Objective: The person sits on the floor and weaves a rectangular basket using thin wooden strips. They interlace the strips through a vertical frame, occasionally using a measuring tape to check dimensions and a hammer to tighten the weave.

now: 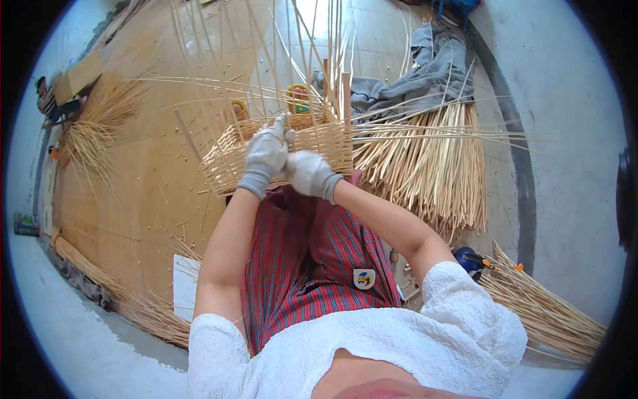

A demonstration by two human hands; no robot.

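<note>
A half-woven wicker basket (324, 141) stands in front of my lap, with long thin canes rising from its wall and wooden posts, such as the corner post (346, 100), at its ends. My left hand (267, 151), in a pale knitted glove, is closed at the upper edge of the basket's near wall, fingertips pinched together on the weave. Beside it and slightly lower, my right hand (310, 174), gloved too, is curled into a fist against the near wall. It is slightly blurred, and its fingertips and whatever they hold are hidden.
A thick cane bundle (432, 169) lies to the right, under a grey cloth (392, 90). Another bundle (541, 309) is at lower right, near a dark blue object (469, 259). Loose canes (100, 130) and a seated person (50, 100) are at far left.
</note>
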